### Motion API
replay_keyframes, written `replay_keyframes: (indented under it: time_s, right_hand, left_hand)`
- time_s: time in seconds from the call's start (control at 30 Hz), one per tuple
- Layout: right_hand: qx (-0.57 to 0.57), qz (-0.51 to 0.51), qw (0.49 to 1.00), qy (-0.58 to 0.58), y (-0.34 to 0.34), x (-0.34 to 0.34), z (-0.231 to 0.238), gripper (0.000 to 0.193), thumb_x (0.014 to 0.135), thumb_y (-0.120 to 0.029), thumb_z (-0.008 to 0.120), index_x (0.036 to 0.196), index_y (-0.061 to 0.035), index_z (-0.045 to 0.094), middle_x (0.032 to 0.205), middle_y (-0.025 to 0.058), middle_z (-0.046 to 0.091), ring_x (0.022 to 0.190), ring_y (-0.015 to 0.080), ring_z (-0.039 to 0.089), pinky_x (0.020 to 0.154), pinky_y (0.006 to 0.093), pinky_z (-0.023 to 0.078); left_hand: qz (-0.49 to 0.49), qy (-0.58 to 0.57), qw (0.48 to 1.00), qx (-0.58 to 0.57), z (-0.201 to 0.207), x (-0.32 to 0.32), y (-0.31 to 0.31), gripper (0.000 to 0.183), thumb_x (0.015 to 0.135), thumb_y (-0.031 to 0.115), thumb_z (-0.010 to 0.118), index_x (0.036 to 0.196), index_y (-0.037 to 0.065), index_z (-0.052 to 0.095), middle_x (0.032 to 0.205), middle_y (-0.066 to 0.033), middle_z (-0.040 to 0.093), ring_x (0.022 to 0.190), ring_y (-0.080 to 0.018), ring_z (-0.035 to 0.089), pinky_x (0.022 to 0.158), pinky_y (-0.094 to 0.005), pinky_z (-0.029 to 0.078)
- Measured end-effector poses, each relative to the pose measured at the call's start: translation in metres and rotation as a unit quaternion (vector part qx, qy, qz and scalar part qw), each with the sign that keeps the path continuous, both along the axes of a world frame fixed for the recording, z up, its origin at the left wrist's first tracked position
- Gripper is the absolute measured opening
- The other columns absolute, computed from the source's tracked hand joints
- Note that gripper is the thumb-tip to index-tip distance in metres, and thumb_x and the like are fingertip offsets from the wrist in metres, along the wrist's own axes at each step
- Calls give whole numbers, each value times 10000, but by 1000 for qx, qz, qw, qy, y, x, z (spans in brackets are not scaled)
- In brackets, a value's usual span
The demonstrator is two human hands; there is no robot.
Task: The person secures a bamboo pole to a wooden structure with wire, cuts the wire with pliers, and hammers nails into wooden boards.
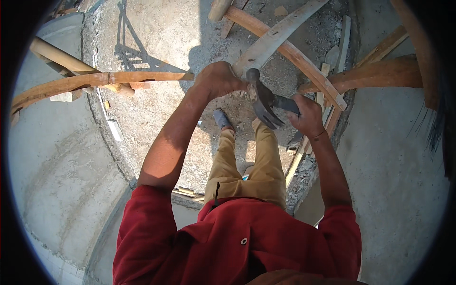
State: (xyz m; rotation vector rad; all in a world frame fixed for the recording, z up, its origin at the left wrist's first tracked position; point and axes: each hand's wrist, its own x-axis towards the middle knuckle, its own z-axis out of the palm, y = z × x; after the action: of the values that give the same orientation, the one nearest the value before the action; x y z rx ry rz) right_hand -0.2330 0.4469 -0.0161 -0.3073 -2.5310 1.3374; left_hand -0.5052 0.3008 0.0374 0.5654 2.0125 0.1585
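Observation:
My right hand is wrapped around the dark handle of a claw hammer. The hammer's metal head hangs in front of my body, with its forked claw toward me. My left hand closes on the near end of a pale wooden plank, its thumb reaching close to the hammer head. Whether a nail is between the fingers cannot be seen. The plank slants away to the upper right and crosses over a reddish wooden pole.
A curved wooden pole juts in from the left, beside a thicker round log. Thick timber stands at the right. Grey concrete walls curve around both sides. Rubble-strewn ground lies beneath, with offcuts along the right edge.

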Motion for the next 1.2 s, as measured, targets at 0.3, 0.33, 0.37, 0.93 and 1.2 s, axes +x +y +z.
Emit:
replay_keyframes:
  time_s: [0.3, 0.33, 0.37, 0.93, 1.2]
  right_hand:
    - [-382, -206, 901, 26, -53, -11, 29, 474, 954, -500, 683, 985, -40, 574, 740, 30, 559, 632, 164, 529, 607, 334, 459]
    - [-446, -237, 853, 129, -63, -19, 31, 486, 951, -516, 680, 970, -44, 562, 733, 9, 537, 622, 134, 492, 597, 322, 443]
    - [-466, -253, 827, 185, -76, -24, 23, 417, 979, -443, 665, 960, -44, 547, 717, 12, 525, 622, 115, 486, 595, 303, 441]
    - [-548, -403, 726, -100, -45, 9, -54, 295, 972, -306, 728, 1149, -90, 635, 804, 15, 626, 547, 101, 559, 513, 294, 472]
    - [-756, -402, 515, 27, -83, -55, -58, 729, 916, -481, 763, 1503, -132, 508, 1070, 49, 684, 627, 89, 588, 552, 318, 516]
  left_hand:
    - [26, -34, 999, 17, -16, -16, -1, 629, 644, 502, 859, 930, -52, 775, 904, -184, 757, 837, -286, 733, 805, -407, 554]
    - [20, -29, 999, 16, -16, -16, 1, 635, 642, 500, 861, 932, -57, 772, 900, -188, 755, 831, -284, 733, 802, -405, 555]
    - [17, -28, 999, 19, -16, -15, 2, 635, 642, 500, 861, 932, -57, 772, 900, -188, 755, 831, -284, 733, 802, -405, 555]
    - [193, -132, 972, 30, 90, 103, -244, 541, 684, 210, 899, 1105, -49, 680, 905, -115, 743, 809, -142, 698, 744, -328, 573]
    - [195, -88, 977, -1, 91, 179, -350, 480, 706, 245, 894, 1047, -3, 663, 788, -104, 731, 683, -155, 692, 648, -341, 557]
